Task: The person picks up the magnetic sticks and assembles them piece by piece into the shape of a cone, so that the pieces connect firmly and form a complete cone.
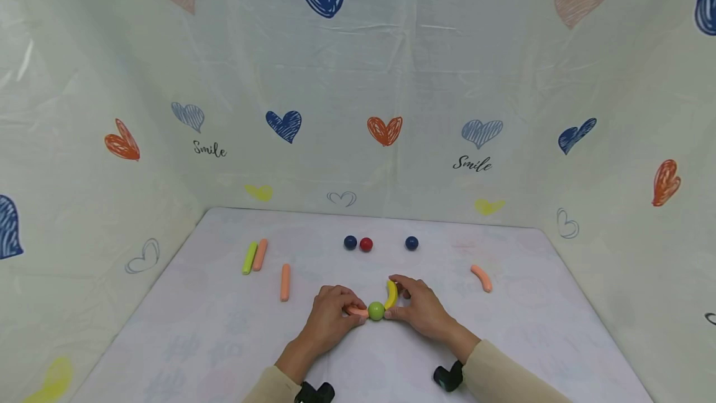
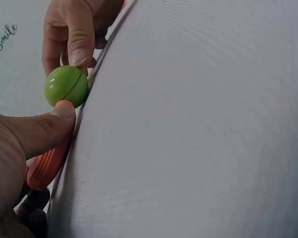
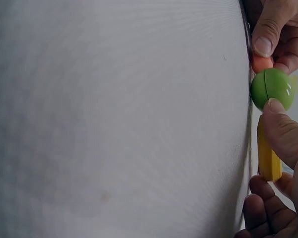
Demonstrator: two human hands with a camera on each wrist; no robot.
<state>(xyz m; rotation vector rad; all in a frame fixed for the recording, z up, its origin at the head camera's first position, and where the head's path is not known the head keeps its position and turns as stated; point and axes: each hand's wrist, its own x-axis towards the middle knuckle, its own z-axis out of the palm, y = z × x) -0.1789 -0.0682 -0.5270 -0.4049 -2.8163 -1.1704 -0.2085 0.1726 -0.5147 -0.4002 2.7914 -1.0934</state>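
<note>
L grip [image 1: 334, 314], R grip [image 1: 423, 310], grn ball [image 1: 376, 311] btwn

Left sleeve [image 1: 274, 385]: plain light beige, long, straight cuff edge, lower part cut off by the head view's bottom edge. Right sleeve [image 1: 506, 373]: same beige, more length visible, soft folds, cuff edge clean. Left wrist unit [image 1: 316, 393]: black, chunky, rounded lobes, partly out of frame. Right wrist unit [image 1: 449, 377]: black, blocky, notched outline, faint greenish sheen. Markings on both too small to tell.
</note>
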